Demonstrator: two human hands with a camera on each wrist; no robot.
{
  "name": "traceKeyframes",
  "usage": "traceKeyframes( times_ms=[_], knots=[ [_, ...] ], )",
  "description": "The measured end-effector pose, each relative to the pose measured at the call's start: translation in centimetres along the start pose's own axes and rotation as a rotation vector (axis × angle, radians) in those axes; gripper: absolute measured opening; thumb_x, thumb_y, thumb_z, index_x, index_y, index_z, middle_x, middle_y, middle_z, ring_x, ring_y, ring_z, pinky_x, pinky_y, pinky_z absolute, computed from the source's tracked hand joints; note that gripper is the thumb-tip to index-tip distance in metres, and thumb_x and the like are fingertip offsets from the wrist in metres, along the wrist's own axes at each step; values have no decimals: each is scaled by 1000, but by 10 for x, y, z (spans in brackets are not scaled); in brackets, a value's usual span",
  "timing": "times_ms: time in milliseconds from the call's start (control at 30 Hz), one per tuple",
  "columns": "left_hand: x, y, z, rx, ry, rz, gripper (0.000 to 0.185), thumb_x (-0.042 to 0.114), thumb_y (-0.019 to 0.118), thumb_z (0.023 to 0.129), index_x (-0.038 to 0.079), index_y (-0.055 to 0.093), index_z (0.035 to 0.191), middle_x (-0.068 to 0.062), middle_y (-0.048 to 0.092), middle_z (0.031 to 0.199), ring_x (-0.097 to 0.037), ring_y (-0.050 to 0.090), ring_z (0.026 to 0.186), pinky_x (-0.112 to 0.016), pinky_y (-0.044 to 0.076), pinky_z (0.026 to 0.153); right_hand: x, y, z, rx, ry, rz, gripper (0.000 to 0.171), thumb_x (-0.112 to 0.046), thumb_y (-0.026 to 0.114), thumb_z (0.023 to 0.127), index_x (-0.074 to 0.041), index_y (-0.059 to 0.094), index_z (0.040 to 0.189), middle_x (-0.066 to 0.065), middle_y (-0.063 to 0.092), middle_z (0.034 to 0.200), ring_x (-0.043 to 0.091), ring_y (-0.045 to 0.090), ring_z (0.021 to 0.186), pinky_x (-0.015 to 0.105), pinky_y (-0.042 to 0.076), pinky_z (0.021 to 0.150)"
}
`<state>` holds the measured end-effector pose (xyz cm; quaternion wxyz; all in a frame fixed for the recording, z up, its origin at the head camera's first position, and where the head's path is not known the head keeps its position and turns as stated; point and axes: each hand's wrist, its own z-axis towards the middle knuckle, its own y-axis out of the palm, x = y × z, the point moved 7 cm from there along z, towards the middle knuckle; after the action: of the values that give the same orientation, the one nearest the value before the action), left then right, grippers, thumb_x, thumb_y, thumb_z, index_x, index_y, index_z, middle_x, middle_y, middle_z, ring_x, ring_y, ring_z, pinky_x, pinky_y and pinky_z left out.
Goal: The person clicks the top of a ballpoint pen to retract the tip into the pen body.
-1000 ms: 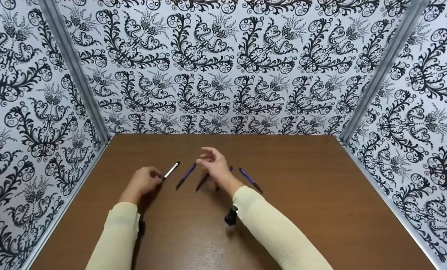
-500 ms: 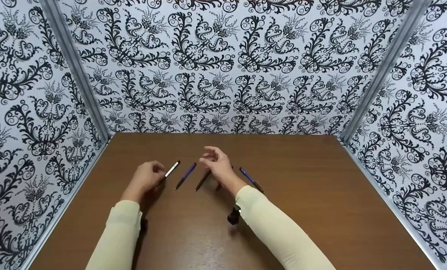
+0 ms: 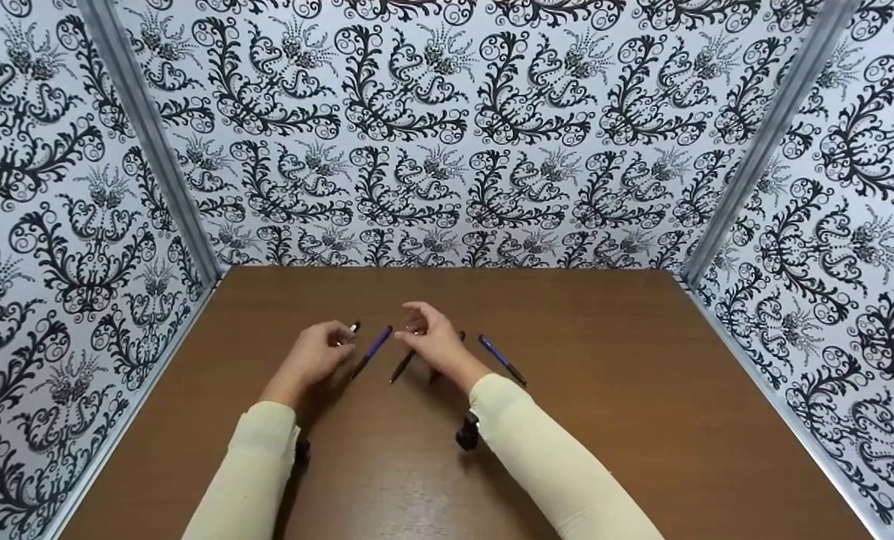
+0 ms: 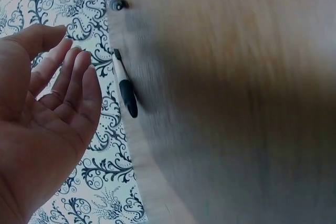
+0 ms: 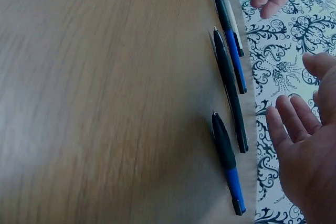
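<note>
Several pens lie spread in a slanted row on the brown table. In the head view my left hand [image 3: 318,352] covers most of the white pen [image 3: 355,328]; the left wrist view shows that white pen [image 4: 119,69] with its black grip lying apart from the loosely bent, bare fingers. My right hand [image 3: 438,339] hovers over the middle of the row, fingers loosely curved and holding nothing. Between the hands lie a blue pen [image 3: 372,350] and a black pen [image 3: 402,367]. Another blue pen [image 5: 233,184], mostly hidden in the head view, lies below my right hand.
A further blue pen [image 3: 502,360] lies right of my right hand. Patterned black-and-white walls [image 3: 447,187] with grey corner posts enclose the back and sides of the table [image 3: 642,420]. A black wrist camera [image 3: 467,433] hangs under my right sleeve.
My left hand has moved right, from beside the white pen to above it, now hiding most of it. My right hand has shifted only slightly. The pens stay where they were.
</note>
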<state>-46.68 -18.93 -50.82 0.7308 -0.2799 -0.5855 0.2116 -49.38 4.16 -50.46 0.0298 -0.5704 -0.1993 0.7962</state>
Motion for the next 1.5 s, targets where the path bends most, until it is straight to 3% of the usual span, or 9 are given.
traceKeyframes(
  times_ms=[333, 600, 1000, 1133, 1367, 1500],
  knots=[
    [10, 14, 1, -20, 18, -31, 17, 3, 75, 101, -1, 76, 118, -14, 77, 112, -38, 72, 110, -56, 57, 101, 8, 11, 2, -51, 25, -15, 56, -9, 82, 101, -8, 60, 153, 28, 64, 141, 38, 66, 125, 47, 57, 103],
    [8, 23, 3, -36, -8, -44, 21, 2, 76, 101, 0, 76, 122, -13, 78, 114, -33, 73, 110, -55, 58, 100, 10, 12, 2, -42, 14, -10, 56, -1, 80, 100, -6, 60, 152, 29, 64, 141, 38, 68, 122, 50, 57, 105],
    [4, 33, 4, -89, -42, -20, 29, -1, 76, 100, 0, 75, 128, -12, 77, 113, -29, 72, 103, -50, 61, 92, 13, 19, 5, -39, 23, 39, 57, 3, 80, 98, -6, 61, 151, 31, 63, 141, 40, 69, 123, 43, 59, 102],
    [5, 33, 4, -108, -44, 8, 28, -1, 78, 98, -1, 75, 127, -12, 76, 110, -28, 71, 97, -49, 61, 87, 10, 21, 5, -41, 22, 44, 57, 3, 80, 99, -6, 61, 151, 31, 62, 142, 41, 69, 123, 44, 59, 103],
    [8, 34, 7, -105, -13, 54, 27, -2, 83, 92, -2, 79, 119, -16, 78, 110, -33, 72, 105, -54, 58, 97, 9, 22, 5, -40, 27, 31, 57, 5, 78, 98, -5, 60, 152, 25, 62, 142, 44, 67, 128, 48, 57, 105],
    [8, 34, 7, -106, -32, 70, 25, -3, 84, 91, -1, 79, 115, -14, 78, 106, -30, 72, 100, -51, 59, 94, 10, 24, 5, -39, 30, 45, 57, 6, 78, 98, -4, 60, 151, 29, 61, 143, 47, 66, 129, 47, 57, 105]
  ],
)
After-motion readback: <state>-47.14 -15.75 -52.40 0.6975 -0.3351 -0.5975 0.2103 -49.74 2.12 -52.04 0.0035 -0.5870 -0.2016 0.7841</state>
